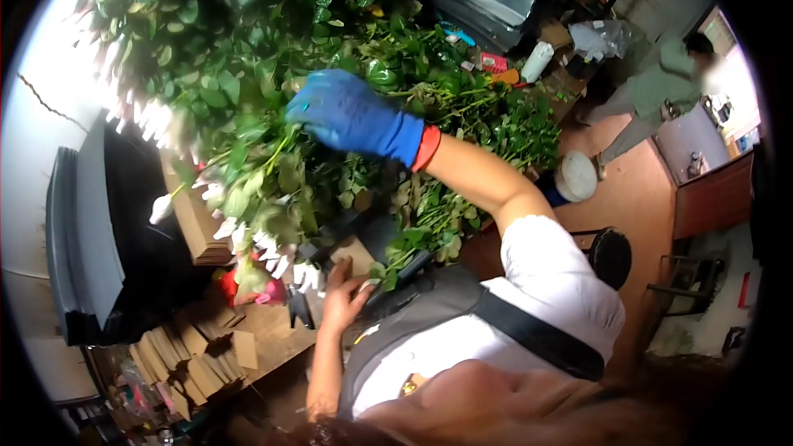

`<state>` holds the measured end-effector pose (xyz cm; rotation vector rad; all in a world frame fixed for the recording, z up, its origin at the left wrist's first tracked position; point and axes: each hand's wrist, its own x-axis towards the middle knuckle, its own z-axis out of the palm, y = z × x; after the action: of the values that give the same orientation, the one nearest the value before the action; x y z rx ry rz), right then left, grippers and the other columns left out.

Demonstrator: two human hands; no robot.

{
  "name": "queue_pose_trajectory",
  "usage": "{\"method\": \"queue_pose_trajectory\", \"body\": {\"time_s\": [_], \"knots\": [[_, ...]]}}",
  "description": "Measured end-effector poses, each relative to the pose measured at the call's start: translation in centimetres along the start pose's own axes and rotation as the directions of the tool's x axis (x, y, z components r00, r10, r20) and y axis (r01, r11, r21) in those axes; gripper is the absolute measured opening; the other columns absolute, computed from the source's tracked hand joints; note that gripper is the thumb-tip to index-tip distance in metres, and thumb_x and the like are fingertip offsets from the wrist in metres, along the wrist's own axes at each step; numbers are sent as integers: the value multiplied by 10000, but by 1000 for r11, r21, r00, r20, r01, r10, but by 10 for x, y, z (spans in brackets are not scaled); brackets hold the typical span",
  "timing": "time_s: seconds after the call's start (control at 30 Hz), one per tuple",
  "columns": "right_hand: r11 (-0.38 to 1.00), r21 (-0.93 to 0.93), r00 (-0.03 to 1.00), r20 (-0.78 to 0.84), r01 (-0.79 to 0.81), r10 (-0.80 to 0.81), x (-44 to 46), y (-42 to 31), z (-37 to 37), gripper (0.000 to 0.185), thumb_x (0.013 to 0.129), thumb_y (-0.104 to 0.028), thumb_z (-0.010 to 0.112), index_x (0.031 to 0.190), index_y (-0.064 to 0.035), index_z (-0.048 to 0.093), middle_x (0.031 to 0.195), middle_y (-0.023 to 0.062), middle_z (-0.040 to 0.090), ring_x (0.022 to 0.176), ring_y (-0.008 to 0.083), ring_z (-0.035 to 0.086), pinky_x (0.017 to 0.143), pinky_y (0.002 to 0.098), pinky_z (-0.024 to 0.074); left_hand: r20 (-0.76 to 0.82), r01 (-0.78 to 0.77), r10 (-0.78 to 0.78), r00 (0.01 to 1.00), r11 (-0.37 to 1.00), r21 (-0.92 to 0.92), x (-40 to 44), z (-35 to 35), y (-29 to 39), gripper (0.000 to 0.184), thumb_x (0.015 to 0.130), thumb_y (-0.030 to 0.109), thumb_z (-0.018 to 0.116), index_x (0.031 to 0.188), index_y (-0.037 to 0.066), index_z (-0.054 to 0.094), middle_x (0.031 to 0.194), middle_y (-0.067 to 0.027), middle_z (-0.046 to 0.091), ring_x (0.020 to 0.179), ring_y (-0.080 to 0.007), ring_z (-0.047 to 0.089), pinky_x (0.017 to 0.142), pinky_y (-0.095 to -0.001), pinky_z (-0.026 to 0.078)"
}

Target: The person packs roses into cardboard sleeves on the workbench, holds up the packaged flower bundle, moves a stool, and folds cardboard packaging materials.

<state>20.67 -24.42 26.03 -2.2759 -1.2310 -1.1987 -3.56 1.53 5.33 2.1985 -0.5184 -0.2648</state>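
We see a large heap of leafy green stems spread over a brown wooden counter, filling the upper middle of the view. Many of the stems end in pale white tips along the heap's left side, and one white-tipped stem juts out beyond its neighbours.

Our right hand, in a blue work glove with a red cuff, reaches over the middle of the heap. Its fingers are bent down among the leaves, but we cannot tell whether they close on a stem. Our bare left hand is low at the near edge of the heap, beside a tan piece of cardboard, its fingers slightly apart; whether it grips anything we cannot tell.

Left of that hand we have a black clip-like tool and a red and pink object (its shape is too unclear to name). Upright tan cardboard pieces fill the lower left, near tall dark sheets by the wall. Beyond the heap's right end lie a white cylindrical container and an orange item. On the reddish-brown floor are a white bucket and a round black stool, and farther off another person in grey-green clothing stands.
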Motion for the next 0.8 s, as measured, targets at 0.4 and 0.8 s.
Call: {"method": "queue_pose_trajectory", "body": {"time_s": [0.4,0.8], "knots": [[935,-148,817,456,-322,353,-40,41,8,401,860,-145,652,1254,-218,656,1212,48,675,1074,273,654,930,422,528,-11,-18,18,1000,999,37,0,-7,16,290,842,216,788,1101,86,763,1496,-240,485,1439,-408,390,1166,-462,337],[897,-391,602,671,-208,432,-52,42,20,149,938,-190,577,1034,-170,689,1011,88,710,1033,250,675,900,404,513,-40,-12,12,999,1000,17,0,-1,7,299,845,230,793,1110,97,762,1487,-235,489,1429,-398,406,1164,-444,349]]}}
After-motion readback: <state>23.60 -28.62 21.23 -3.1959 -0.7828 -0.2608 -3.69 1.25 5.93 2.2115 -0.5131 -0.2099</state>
